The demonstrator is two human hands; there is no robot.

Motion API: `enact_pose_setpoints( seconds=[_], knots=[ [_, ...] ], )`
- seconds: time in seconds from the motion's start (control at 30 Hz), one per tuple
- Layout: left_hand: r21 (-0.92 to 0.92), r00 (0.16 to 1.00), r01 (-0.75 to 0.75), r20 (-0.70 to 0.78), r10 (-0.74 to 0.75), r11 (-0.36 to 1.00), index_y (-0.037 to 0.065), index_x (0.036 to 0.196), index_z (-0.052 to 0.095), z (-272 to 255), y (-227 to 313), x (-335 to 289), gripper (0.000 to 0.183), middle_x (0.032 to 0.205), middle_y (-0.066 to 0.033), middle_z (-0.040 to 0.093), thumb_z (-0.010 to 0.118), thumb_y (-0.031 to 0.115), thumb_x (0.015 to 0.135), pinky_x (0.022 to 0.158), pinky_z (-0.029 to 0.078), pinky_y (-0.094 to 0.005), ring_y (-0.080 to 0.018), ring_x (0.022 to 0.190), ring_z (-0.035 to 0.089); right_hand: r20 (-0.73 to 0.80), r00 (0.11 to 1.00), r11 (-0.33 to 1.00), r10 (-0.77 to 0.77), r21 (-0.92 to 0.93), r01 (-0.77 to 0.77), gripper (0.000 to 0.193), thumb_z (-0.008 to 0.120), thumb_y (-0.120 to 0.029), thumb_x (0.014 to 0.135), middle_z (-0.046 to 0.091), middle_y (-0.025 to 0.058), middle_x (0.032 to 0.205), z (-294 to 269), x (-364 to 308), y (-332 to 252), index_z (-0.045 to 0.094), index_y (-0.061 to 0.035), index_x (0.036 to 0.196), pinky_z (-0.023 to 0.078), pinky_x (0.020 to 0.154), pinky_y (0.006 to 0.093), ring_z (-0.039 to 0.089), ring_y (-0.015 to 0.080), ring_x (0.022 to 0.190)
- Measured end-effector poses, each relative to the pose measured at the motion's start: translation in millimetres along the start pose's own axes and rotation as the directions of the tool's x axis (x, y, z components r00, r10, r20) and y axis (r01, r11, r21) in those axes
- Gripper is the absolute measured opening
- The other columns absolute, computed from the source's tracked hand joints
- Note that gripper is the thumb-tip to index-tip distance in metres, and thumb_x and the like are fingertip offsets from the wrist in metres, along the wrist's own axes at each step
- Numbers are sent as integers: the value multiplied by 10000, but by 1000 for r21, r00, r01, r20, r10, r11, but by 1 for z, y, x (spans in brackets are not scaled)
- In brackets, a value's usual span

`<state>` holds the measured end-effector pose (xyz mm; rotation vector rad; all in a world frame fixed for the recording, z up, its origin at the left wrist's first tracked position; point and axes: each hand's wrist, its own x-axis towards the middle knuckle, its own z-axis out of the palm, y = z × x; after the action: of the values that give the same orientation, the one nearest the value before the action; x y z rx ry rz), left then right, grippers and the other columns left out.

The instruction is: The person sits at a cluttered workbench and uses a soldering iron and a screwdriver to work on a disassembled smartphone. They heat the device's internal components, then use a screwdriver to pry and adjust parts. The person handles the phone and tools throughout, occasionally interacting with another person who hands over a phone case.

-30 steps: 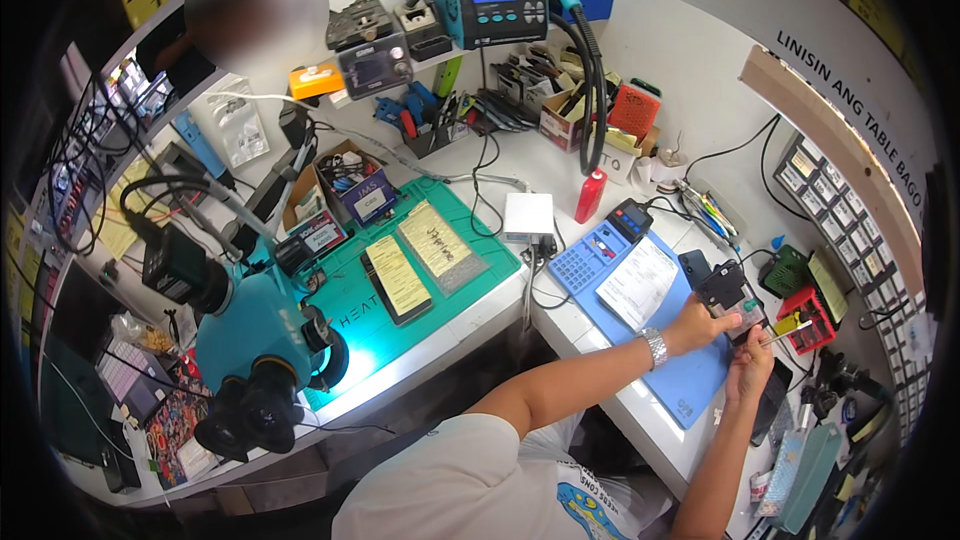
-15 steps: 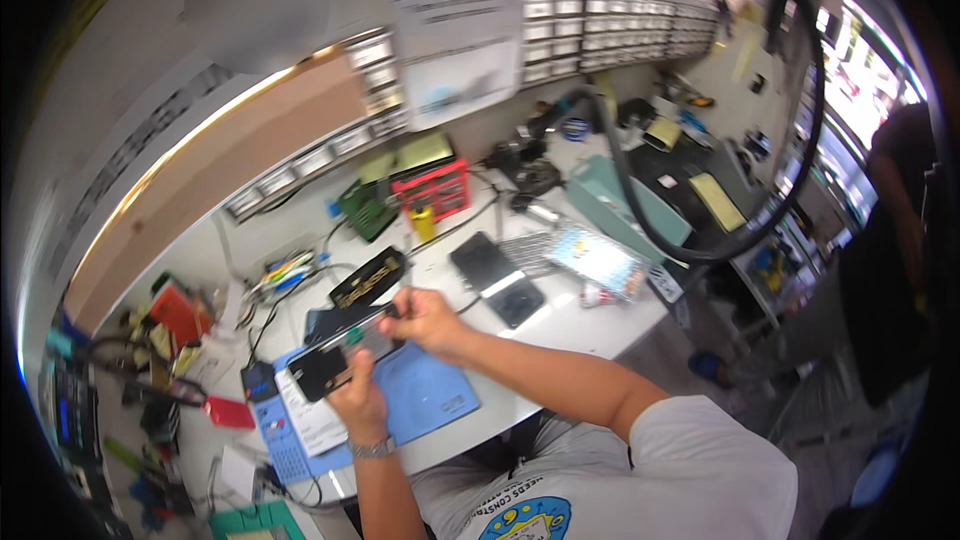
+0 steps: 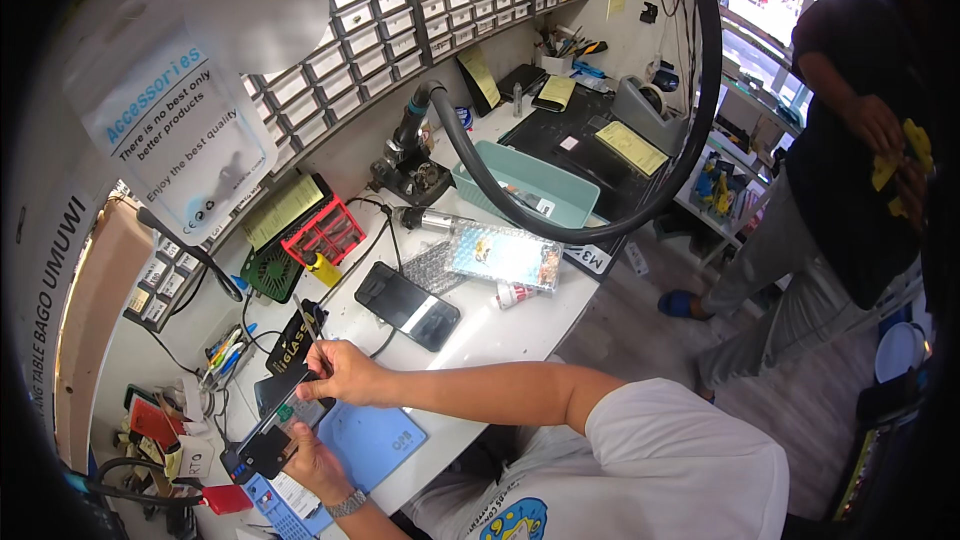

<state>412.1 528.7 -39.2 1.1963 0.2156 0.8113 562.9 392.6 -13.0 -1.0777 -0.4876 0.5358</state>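
Note:
My left hand [image 3: 318, 465] is closed round the near end of a dark phone [image 3: 264, 450], which shows a green part [image 3: 285, 412] on its exposed side. At the phone's far end my right hand [image 3: 345, 372] is closed in a pinch. A thin, pale, stick-like tool [image 3: 309, 318] sticks up from its fingers; its exact kind cannot be made out. Below the hands lies a blue work mat [image 3: 375, 445] with a white paper [image 3: 297, 496] on it. A black case with gold lettering [image 3: 297, 342] sits just beyond my right hand.
Another phone [image 3: 408, 306] lies on the white table, near bubble wrap and a clear packet [image 3: 503, 256]. A black hose [image 3: 470, 175] arches over a teal tray [image 3: 530, 180]. A red rack [image 3: 322, 231] stands behind. At right, a person [image 3: 850, 160] holds something yellow [image 3: 905, 168].
The view has swung rightward, so the table and both hands appear lower and farther left. Both hands still hold the phone. The person at right shows more fully.

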Motion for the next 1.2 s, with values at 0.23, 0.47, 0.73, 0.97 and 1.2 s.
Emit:
enact_pose_setpoints(
  seconds=[0.23, 0.47, 0.73, 0.97, 1.2],
  knots=[
    [13, 999, -42, 25, 42, 999, -38, 1367, 621, -8, -4, -1, 393, 1288, -161, 719, 760, -5, 1000, 1098, 572, -426, -260, 1186, 704, -2, 992, 991, -129, 37, 129, 555, 1016, -94, 752, 471, -65, 808, 0, -1, 5, 481, -155, 885, 391, 623, 271, 419, 68, 750],
    [-3, 1000, -18, -14, 18, 1000, -4, 1305, 666, -2, 3, -5, 417, 1194, -107, 744, 840, -2, 926, 1043, 556, -386, -223, 1093, 712, 52, 993, 987, -109, -116, 114, 508, 918, 75, 748, 476, -47, 792, 3, -8, -17, 467, -120, 874, 489, 654, 297, 476, 73, 763],
    [-72, 999, -41, 8, 42, 997, 35, 1222, 721, 14, 11, -5, 429, 1167, -82, 759, 897, -58, 841, 972, 547, -333, -179, 1051, 704, 138, 987, 997, -82, 2, 82, 408, 643, 255, 828, 505, 15, 973, -3, -9, -23, 454, -87, 946, 672, 830, 314, 643, 104, 869],
    [81, 984, -172, 64, 167, 982, 21, 1147, 722, 10, 13, -3, 336, 1145, -135, 767, 893, -27, 862, 964, 588, -360, -241, 1066, 737, 154, 970, 967, -188, -147, 211, 337, 635, 229, 786, 485, 34, 937, -2, -13, -29, 459, -40, 888, 687, 754, 301, 590, 108, 863],
    [-11, 984, -151, -100, 149, 988, 46, 1237, 685, 2, 0, -6, 429, 1165, -77, 737, 879, -33, 862, 958, 561, -342, -185, 1008, 694, 149, 976, 984, -158, -57, 168, 284, 620, 201, 830, 499, 46, 938, 1, -14, -34, 469, -36, 870, 657, 733, 300, 684, 131, 816]
  ],
)
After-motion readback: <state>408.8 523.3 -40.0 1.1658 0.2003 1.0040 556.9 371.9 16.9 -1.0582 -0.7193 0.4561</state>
